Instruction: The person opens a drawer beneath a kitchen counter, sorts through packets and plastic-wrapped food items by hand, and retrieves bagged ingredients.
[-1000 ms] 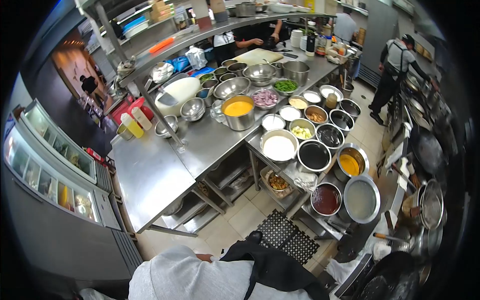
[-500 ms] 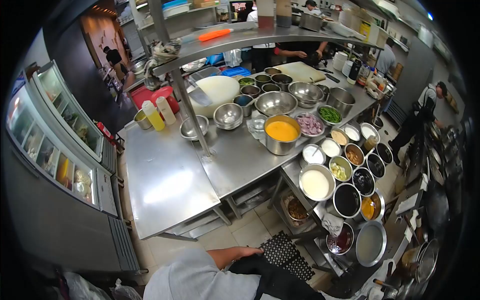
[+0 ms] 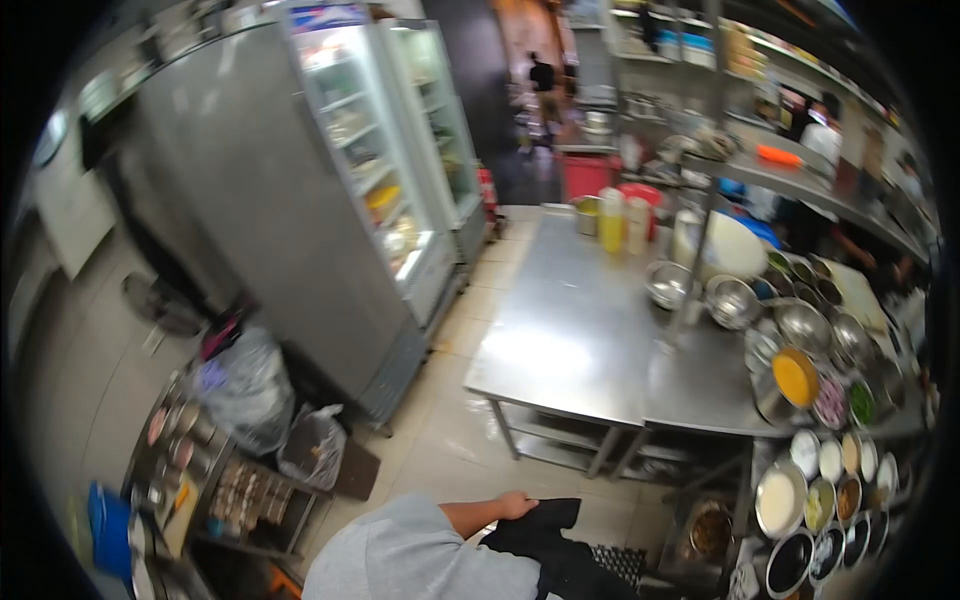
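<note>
My left hand [image 3: 516, 504] is low at the bottom middle, by the edge of my black apron or trousers [image 3: 555, 545]. Its fingers are small and blurred, so whether they grip the dark cloth cannot be made out. A grey sleeve [image 3: 400, 550] covers the upper arm. My right hand is out of sight. Ahead stands the steel table [image 3: 560, 310], apart from the hand. Along its far side are a yellow squeeze bottle [image 3: 611, 222], a pale squeeze bottle [image 3: 637, 225] and steel bowls [image 3: 733, 302].
Glass-door fridges [image 3: 365, 160] line the left, beside a tiled floor [image 3: 435, 400]. A bin with a plastic liner [image 3: 318, 450] and a rack of egg trays [image 3: 245, 495] sit lower left. At right are a pot of orange liquid [image 3: 796, 377] and several sauce containers [image 3: 780, 503]. People work behind the shelf.
My view has swung left, so the table and sauce containers now lie farther right, and the bin and egg rack have come into sight. My left hand stays low beside the dark cloth.
</note>
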`<state>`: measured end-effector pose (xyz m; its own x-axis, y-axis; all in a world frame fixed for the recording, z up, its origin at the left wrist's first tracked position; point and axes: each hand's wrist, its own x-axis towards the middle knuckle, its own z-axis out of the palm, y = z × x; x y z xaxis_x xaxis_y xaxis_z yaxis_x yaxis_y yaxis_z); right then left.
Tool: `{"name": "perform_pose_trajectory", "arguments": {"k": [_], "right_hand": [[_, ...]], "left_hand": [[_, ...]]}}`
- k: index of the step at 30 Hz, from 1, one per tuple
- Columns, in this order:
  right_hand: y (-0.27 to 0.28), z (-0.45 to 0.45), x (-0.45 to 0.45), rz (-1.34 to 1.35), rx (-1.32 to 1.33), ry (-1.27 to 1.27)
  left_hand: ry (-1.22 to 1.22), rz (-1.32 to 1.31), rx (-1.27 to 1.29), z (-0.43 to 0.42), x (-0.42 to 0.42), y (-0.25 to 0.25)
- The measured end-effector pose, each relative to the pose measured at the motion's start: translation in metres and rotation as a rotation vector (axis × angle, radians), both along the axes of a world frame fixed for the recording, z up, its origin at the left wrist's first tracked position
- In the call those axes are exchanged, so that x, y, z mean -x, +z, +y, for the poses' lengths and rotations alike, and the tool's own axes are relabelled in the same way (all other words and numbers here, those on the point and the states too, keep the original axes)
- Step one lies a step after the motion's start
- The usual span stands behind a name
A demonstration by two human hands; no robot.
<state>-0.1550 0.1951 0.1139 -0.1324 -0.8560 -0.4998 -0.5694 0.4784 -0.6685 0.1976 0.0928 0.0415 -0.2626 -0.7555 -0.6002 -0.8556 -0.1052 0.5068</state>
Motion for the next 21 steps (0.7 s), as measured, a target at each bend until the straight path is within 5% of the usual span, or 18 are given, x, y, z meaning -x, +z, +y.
{"name": "perform_pose_trajectory", "arguments": {"k": [3, 5, 6, 10, 21], "right_hand": [[0.005, -0.037, -0.037, -0.018, 0.034, 0.282], [0.009, -0.054, -0.071, -0.030, 0.049, 0.463], [0.013, -0.060, -0.088, -0.034, 0.055, 0.536], [0.030, -0.070, -0.163, -0.057, 0.086, 0.791], [0.004, -0.104, -0.342, 0.010, 0.067, 1.049]], "left_hand": [[0.229, -0.212, -0.023, 0.085, -0.112, -0.035], [0.176, -0.339, -0.155, 0.153, -0.151, 0.024], [-0.045, -0.230, -0.188, 0.200, -0.222, -0.066], [0.602, -0.198, -0.480, 0.318, -0.235, -0.055], [0.979, 0.080, -0.530, 0.287, -0.319, -0.073]]}}
